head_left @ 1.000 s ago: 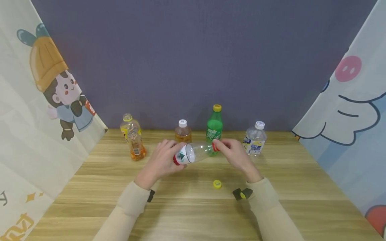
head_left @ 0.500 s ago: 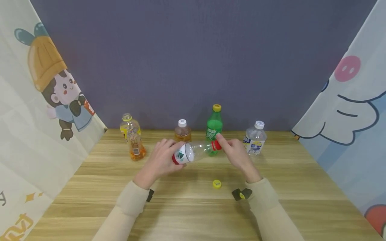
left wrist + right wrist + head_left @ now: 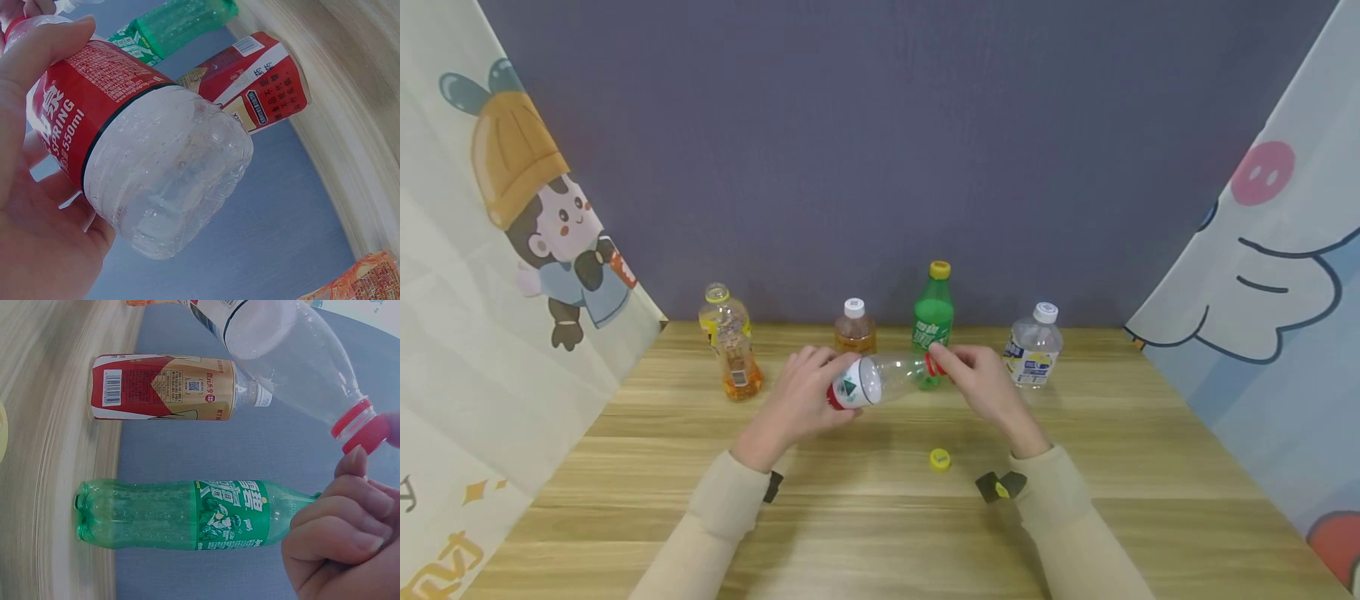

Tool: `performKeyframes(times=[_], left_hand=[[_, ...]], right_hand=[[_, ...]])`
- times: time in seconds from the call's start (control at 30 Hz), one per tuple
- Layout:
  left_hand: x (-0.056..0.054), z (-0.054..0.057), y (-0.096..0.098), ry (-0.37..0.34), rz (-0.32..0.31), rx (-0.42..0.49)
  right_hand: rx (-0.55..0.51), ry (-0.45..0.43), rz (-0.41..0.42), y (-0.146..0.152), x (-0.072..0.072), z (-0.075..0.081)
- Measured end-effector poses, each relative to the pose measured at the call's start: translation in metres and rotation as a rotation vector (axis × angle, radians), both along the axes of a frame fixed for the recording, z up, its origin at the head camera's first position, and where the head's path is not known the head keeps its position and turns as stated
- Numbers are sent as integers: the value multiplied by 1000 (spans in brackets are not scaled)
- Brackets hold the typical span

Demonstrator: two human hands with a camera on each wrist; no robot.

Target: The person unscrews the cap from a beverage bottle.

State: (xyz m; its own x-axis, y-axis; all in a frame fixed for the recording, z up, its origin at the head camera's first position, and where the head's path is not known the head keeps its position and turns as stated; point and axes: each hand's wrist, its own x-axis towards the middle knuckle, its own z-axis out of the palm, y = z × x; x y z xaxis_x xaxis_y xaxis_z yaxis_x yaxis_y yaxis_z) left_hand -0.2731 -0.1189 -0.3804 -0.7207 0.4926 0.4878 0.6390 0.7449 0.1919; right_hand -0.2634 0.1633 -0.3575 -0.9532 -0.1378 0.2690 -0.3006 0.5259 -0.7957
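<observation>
My left hand (image 3: 805, 396) grips a clear plastic water bottle (image 3: 891, 379) by its red-and-white label. The bottle lies tilted above the table, its neck toward the right. In the left wrist view its clear base (image 3: 172, 175) faces the camera, and the thumb (image 3: 47, 53) lies across the label. My right hand (image 3: 988, 387) pinches the bottle's red cap (image 3: 367, 434) between thumb and index finger. A strip of clear neck shows between the cap and the red ring (image 3: 351, 417) below it. The other right fingers (image 3: 340, 515) are curled.
At the table's back stand a green soda bottle (image 3: 934, 312), a white-capped bottle of brown drink (image 3: 855, 333) and a clear bottle (image 3: 1034, 346). Uncapped bottles (image 3: 739, 367) with orange drink stand at left. A yellow cap (image 3: 940, 459) lies on the wooden table (image 3: 850, 533) in front.
My right thumb lifts off the red cap half a second ago, then comes back down and left onto it. The left hand and the water bottle stay almost in place.
</observation>
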Motion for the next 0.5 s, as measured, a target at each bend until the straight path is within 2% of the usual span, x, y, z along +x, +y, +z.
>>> performKeyframes(times=[0.3,0.5], left_hand=[[0,1,0,-5,-6,5],[0,0,0,-6,-4,-3]], right_hand=[[-17,53,8,1,-1,-2],[5,8,-44,1,-1,-4]])
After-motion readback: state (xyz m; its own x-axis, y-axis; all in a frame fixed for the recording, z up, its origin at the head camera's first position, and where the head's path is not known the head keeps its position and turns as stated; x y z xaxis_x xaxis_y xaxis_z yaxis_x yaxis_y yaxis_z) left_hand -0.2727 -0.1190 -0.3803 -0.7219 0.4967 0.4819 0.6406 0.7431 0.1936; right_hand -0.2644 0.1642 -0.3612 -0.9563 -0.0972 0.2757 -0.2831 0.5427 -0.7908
